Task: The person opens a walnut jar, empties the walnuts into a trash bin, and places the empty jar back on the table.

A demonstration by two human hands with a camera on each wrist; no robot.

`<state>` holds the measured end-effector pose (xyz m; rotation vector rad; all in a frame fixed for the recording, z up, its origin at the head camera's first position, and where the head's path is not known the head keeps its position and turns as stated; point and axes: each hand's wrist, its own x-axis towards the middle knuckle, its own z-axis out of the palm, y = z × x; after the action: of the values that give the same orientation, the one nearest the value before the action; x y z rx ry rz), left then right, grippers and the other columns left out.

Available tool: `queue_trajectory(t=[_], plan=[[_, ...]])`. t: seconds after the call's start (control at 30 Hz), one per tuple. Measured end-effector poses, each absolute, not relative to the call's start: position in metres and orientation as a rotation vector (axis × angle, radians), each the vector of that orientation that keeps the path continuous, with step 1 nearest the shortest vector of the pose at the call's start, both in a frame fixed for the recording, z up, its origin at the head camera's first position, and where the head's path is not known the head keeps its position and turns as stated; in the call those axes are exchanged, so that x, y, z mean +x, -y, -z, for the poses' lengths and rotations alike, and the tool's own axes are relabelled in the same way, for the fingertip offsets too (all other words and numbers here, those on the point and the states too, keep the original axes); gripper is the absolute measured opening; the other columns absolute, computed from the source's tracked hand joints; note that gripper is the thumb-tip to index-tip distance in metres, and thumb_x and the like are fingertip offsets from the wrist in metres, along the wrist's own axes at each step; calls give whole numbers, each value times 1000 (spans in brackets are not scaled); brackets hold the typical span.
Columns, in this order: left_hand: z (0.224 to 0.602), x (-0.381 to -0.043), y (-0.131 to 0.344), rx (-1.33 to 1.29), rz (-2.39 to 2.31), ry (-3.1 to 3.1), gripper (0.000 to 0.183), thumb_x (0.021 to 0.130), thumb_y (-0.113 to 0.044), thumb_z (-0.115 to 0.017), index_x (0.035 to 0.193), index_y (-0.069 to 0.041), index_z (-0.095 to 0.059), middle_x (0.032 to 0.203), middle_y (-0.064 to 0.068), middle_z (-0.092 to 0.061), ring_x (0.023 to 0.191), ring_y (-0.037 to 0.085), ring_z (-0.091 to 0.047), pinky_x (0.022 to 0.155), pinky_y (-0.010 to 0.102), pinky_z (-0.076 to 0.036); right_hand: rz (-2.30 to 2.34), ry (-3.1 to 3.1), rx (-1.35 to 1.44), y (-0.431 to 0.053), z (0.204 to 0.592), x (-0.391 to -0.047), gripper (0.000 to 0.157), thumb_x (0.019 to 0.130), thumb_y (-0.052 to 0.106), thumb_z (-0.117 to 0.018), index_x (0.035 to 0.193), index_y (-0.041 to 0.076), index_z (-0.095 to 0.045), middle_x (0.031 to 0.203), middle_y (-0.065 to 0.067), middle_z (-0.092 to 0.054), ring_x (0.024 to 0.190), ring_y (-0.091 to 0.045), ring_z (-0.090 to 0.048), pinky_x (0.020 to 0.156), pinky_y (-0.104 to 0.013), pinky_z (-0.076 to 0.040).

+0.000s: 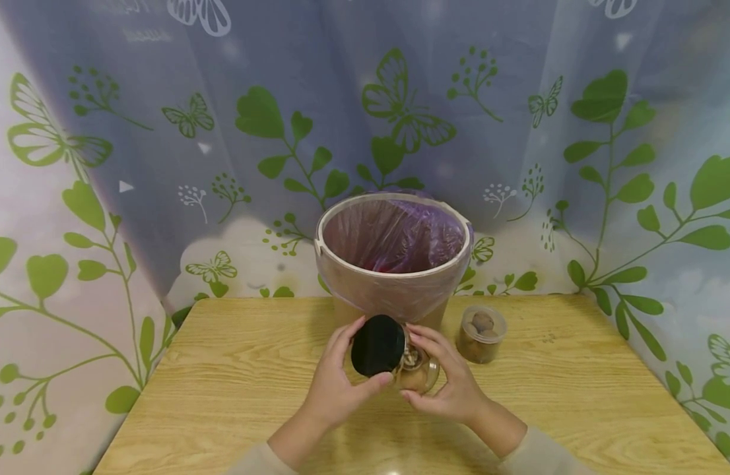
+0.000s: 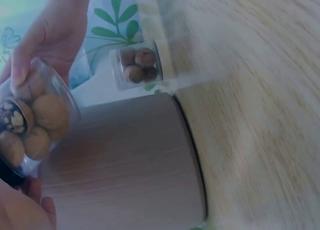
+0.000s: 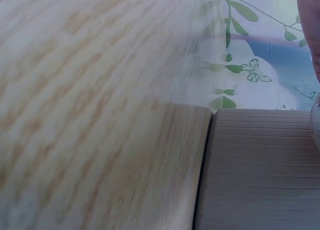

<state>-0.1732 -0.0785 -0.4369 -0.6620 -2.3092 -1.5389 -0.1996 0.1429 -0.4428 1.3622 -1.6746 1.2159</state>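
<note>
Both hands hold a clear jar (image 1: 420, 380) with a black lid (image 1: 377, 346), tilted on its side in front of the bin. My left hand (image 1: 339, 382) grips the lid end, fingers at its far edge and thumb at the near one. My right hand (image 1: 451, 379) holds the clear body, fingers above and thumb below. Round brown nuts (image 2: 50, 112) show through the wall in the left wrist view, and one looks broken, with pale bits inside. Only a strip of a hand (image 3: 311, 28) enters the right wrist view.
A bin (image 1: 395, 290) lined with a purple bag stands at the table's back edge. To its right is a small clear tub (image 1: 480, 343) of brown nuts. Beneath them is a wood-grain table (image 1: 234, 389), with a leaf-patterned curtain (image 1: 270, 59) behind.
</note>
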Motion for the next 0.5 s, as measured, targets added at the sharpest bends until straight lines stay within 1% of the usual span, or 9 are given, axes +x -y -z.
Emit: queue_trajectory(t=[0.13, 0.3, 0.43, 0.5], plan=[[435, -171, 76, -624, 1505, 2313, 93, 82, -55, -78, 154, -14, -37, 147, 1, -44, 135, 25, -45, 106, 56, -40, -1216, 1664, 1361, -142, 442, -200, 67, 88, 24, -77, 133, -16, -46, 138, -32, -47, 134, -28, -47, 107, -26, -41], [435, -171, 77, -624, 1491, 2314, 97, 80, -64, -74, 155, -14, -37, 145, 1, -44, 133, 24, -45, 105, 56, -41, -1212, 1666, 1351, -142, 440, -199, 67, 88, 25, -77, 133, -15, -47, 137, -31, -48, 134, -28, -47, 107, -25, -41], [437, -174, 80, -696, 1505, 2287, 98, 79, -63, -75, 155, -16, -36, 150, 1, -41, 136, 24, -42, 106, 57, -38, -1217, 1658, 1351, -142, 439, -198, 67, 88, 24, -78, 132, -16, -47, 136, -32, -49, 133, -28, -48, 107, -26, -41], [439, -178, 83, -781, 1504, 2253, 98, 80, -60, -77, 156, -16, -33, 153, 1, -38, 138, 25, -40, 108, 52, -38, -1217, 1651, 1354, -142, 439, -198, 67, 88, 24, -78, 132, -16, -47, 136, -32, -49, 133, -28, -49, 107, -26, -41]])
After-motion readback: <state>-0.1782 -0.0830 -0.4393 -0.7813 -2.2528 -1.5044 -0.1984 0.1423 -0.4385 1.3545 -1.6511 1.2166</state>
